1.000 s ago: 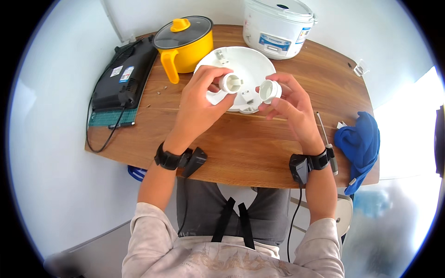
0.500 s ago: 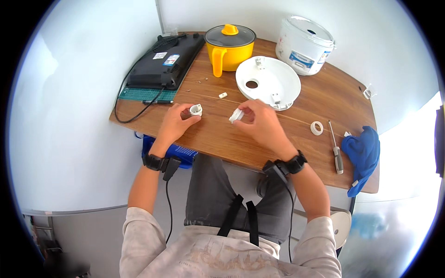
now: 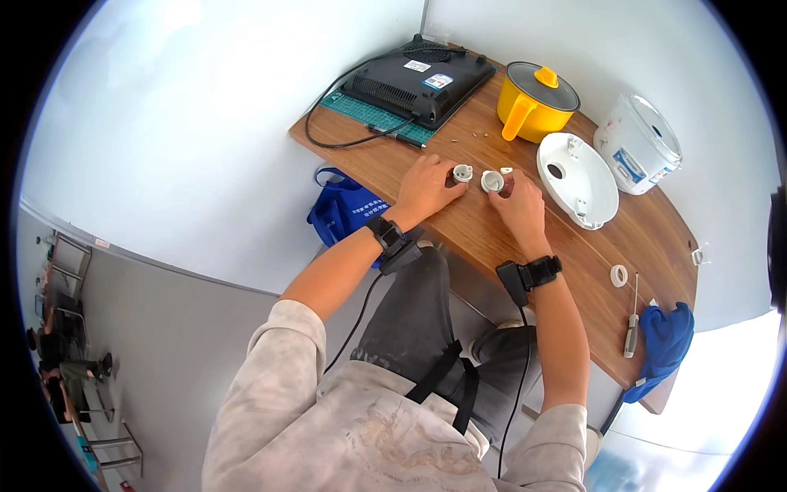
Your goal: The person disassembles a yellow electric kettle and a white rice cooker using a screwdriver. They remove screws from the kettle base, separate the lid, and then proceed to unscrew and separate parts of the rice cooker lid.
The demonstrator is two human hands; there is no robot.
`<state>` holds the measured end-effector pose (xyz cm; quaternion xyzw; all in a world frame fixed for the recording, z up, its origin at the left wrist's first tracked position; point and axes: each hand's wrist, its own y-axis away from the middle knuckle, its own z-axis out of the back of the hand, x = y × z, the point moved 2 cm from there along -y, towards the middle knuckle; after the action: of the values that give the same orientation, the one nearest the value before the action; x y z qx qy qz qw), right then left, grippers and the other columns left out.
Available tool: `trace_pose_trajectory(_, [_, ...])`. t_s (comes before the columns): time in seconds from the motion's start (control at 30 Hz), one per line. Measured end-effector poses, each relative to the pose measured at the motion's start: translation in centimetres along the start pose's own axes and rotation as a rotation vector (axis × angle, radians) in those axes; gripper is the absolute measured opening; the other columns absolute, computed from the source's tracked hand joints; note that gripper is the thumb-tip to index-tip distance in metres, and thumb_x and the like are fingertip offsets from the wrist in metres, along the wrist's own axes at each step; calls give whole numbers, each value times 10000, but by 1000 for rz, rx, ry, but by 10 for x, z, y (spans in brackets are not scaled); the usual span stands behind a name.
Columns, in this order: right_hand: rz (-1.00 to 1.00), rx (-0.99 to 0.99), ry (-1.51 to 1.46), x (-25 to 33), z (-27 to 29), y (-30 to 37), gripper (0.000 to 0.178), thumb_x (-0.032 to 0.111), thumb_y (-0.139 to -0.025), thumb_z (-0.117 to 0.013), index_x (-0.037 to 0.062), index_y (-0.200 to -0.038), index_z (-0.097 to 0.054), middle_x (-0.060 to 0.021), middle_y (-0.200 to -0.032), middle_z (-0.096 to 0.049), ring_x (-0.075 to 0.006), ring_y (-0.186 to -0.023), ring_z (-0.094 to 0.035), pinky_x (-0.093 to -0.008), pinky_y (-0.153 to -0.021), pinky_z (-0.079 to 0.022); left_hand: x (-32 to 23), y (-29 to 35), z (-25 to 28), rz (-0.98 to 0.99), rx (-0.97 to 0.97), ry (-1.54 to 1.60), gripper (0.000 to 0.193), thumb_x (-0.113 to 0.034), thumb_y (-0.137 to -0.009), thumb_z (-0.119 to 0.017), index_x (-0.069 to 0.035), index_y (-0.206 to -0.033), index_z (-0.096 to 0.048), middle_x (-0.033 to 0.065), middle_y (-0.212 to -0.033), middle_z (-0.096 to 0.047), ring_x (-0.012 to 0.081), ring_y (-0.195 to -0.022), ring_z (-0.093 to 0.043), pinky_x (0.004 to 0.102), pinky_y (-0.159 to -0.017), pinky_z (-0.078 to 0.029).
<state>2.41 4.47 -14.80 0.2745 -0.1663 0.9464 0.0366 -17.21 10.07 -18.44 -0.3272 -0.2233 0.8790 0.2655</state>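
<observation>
Near the front edge of the wooden table, my left hand [image 3: 428, 187] pinches a small white round cup-like plastic part [image 3: 463, 173] between thumb and fingers. Just to its right, my right hand [image 3: 522, 207] grips a second white cup-shaped part [image 3: 492, 181], its round opening facing up. The two parts are close together but apart. Behind my right fingers lies a small whitish block [image 3: 507, 170], partly hidden. A white round cover [image 3: 602, 184] with a hole in it rests further right.
At the back are a black appliance [image 3: 422, 78] on a green cutting mat [image 3: 352, 107], a yellow lidded pot [image 3: 537, 111] and a white cooker body [image 3: 639, 139]. On the right lie a white ring [image 3: 619, 275], a screwdriver [image 3: 631, 328] and a blue cloth [image 3: 666, 340].
The view has swung, so the table sits further right. My right hand has brought its part nearer the left one and turned it so that its opening shows.
</observation>
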Motion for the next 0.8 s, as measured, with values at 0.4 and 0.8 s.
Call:
trace_pose_trajectory(0.4, [-57,32,-7,-30,83,68,318,211,-841,-740,61,-1097,-625,-163,-1001,-699,-351,-974,-680,-442,-807,-541,-5,-4,5,57,103,52,485,-343,-825,-793,-96,-1216,-648,90,-966,-667,281,-944,-621,401,-826,-502])
trace_pose_trajectory(0.8, [-321,-249,427,-168,188,162,527,278,-850,-724,89,-1313,-556,-224,-1275,-605,-418,-1097,-633,-481,-909,-526,-5,-5,0,75,129,62,561,-311,-822,-780,-86,-1291,-572,86,-954,-671,282,-948,-623,418,-819,-503])
